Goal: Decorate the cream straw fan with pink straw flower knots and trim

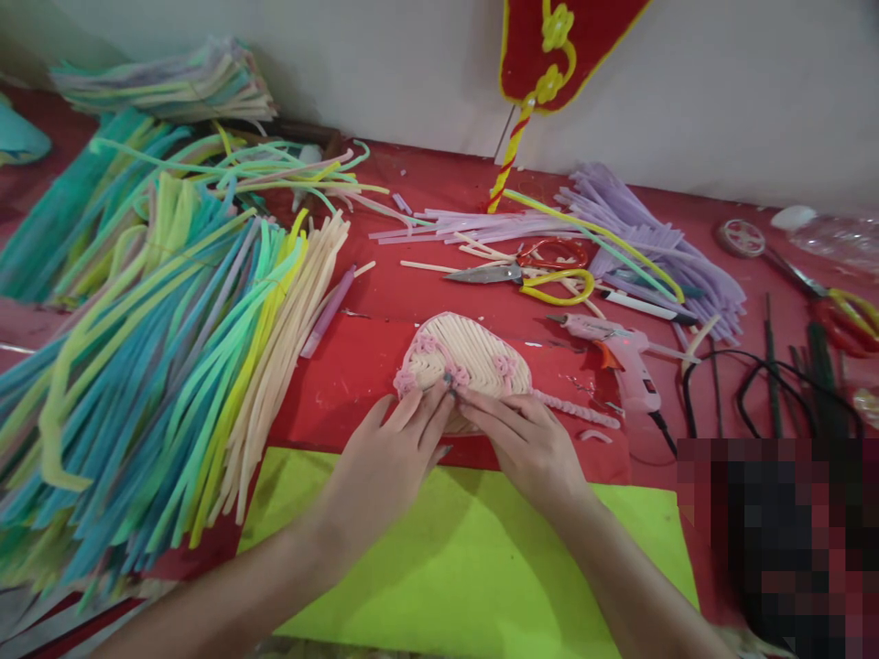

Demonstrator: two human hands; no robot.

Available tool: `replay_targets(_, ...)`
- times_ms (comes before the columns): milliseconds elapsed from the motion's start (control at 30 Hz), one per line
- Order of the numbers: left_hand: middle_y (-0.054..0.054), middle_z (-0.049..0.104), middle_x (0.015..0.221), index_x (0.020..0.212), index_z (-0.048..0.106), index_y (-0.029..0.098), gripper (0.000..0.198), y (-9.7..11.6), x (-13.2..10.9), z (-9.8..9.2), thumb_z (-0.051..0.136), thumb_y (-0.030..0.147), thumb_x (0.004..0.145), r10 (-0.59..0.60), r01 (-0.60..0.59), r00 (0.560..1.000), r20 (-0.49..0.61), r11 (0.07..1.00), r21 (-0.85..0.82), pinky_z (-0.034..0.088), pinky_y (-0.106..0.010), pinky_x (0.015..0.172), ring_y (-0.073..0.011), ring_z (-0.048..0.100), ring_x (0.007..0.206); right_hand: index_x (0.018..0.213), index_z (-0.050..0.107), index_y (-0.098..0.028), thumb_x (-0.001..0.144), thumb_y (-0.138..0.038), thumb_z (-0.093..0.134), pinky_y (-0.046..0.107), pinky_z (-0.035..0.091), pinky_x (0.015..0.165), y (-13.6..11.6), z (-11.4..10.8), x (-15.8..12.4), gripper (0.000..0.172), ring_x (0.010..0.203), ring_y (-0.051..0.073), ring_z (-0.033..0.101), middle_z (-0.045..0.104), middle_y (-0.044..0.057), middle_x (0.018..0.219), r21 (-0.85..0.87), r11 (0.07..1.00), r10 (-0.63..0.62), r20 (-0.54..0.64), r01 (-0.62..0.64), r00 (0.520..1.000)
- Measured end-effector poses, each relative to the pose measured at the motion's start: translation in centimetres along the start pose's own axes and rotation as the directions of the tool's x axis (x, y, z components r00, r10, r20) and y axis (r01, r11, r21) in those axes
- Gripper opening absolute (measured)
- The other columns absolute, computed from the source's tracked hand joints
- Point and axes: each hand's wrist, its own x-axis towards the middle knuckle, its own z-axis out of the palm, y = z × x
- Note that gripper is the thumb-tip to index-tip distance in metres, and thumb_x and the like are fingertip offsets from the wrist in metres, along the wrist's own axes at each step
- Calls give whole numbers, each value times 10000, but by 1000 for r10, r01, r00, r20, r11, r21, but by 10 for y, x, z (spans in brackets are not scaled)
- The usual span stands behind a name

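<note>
A cream hand fan (473, 340) made of fuzzy pipe cleaners lies flat, with pink edging, small pink flowers and a twisted pink handle (577, 408) toward the right. Both hands are at its near edge, fingertips meeting over the lower middle. My left hand (393, 448) presses fingers on the fan, its thumb below near the edge. My right hand (527, 444) has its fingers together on the fan from the other side, thumb hidden. A small blue-grey spot shows between the fingertips; I cannot tell what it is.
Bundles of coloured pipe cleaners (171, 366) fill the left; a purple bundle (638, 238) lies behind. Scissors (522, 275), a pink glue gun (618, 357) with a black cord, and a marker (645, 307) lie around the fan. A lime-green sheet (467, 567) is under my forearms. A red-and-yellow ornament (563, 46) stands behind.
</note>
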Motion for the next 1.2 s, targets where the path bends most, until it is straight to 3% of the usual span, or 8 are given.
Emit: replay_targets(1200,-73,437,1418,1370,389,108,458,-1,-1,3,341,279,947,18,-18,1000,-11,1000,-14,431,-357,873,-217,435,1223,1100,644,-174,885,-46,420,309,476,778,-1,-1,1,335,887,163,558,640,31,1198,27,1000,-1,-37,2,999)
